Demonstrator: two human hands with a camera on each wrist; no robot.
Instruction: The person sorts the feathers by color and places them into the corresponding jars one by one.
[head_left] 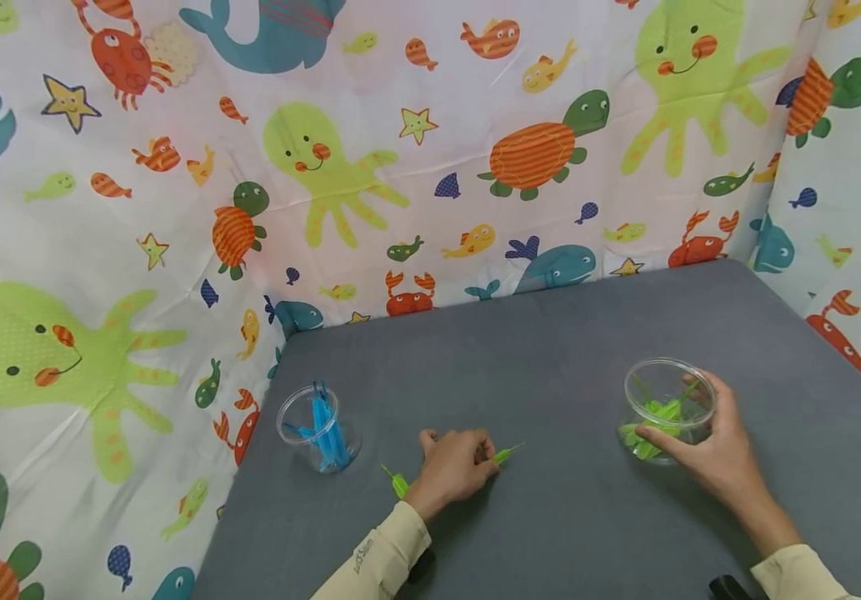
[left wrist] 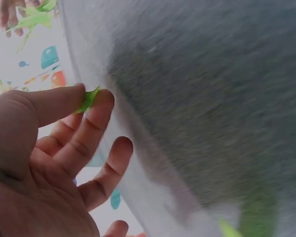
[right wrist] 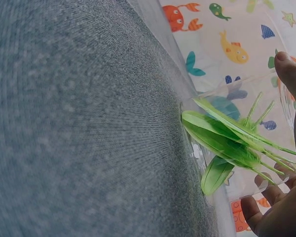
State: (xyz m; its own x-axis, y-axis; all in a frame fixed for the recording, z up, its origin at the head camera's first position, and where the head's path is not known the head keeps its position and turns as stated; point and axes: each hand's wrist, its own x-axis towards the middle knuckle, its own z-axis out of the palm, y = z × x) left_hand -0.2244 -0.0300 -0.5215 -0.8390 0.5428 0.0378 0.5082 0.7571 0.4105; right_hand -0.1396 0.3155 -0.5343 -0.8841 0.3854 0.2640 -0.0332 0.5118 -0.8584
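In the head view my left hand (head_left: 454, 468) is low over the middle of the table, pinching a small green feather (left wrist: 89, 99) between thumb and index finger. The other fingers of that hand are spread loosely. A second green feather (head_left: 398, 483) lies by the left wrist, partly covered by it. On the right, my right hand (head_left: 726, 450) grips a clear plastic cup (head_left: 694, 429) around its side, thumb in front. Several green feathers (right wrist: 222, 138) lean and lie inside this cup, whose base is right at the table surface.
A second clear cup (head_left: 284, 429) with several blue feathers (head_left: 328, 429) stands at the left of the grey table (head_left: 505, 367). A white curtain (head_left: 370, 75) printed with sea animals hangs behind the table and along its sides.
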